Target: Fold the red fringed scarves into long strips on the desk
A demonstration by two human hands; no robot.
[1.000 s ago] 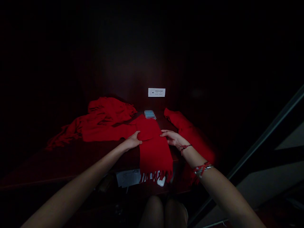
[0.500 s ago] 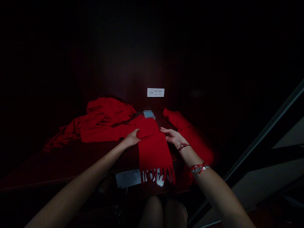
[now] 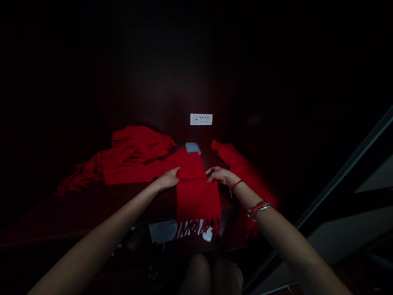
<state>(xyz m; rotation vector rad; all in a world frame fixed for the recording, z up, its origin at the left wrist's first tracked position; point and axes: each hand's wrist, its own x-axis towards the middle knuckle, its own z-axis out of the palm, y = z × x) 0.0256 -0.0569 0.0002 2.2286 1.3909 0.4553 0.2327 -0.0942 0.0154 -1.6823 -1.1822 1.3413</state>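
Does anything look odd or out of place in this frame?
Yes: the pale-blue rectangular item beyond the fringed red fabric scarf shows as coarse blocks, unlike its surroundings. No spill or damage stands out.

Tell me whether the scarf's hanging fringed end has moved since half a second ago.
Yes: the fringed end has shifted toward the picture's left, judged against the white wall socket.

Scarf end (image 3: pixel 198 201) shifted left, right fingers (image 3: pixel 216 169) bent

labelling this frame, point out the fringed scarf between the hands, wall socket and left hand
Fringed scarf (image 3: pixel 197 196): head view, flat cloth above the fringe.
Wall socket (image 3: pixel 201 119): head view, its white plate.
Left hand (image 3: pixel 168 179): head view, middle of the hand.
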